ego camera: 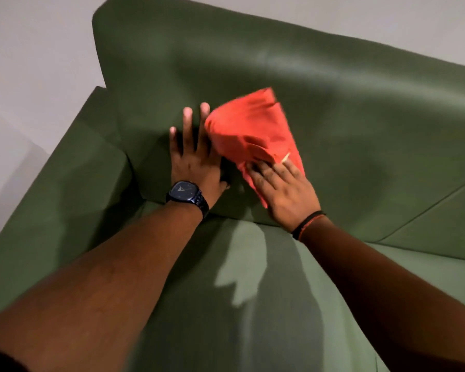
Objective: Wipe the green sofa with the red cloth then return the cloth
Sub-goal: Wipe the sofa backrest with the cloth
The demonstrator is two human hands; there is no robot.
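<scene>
The green sofa (360, 108) fills the view, its backrest ahead of me and its seat cushion below. A bunched red cloth (250, 127) lies against the lower backrest. My right hand (285, 191) grips the cloth's near end and presses it on the backrest. My left hand (193, 154), with a dark watch on its wrist, rests flat on the backrest just left of the cloth, fingers spread and holding nothing. The cloth is slightly blurred.
The sofa's left armrest (73, 178) rises at the left of the seat. A pale wall (38, 49) stands behind and beside the sofa. A seam (427, 210) runs diagonally between the cushions at the right.
</scene>
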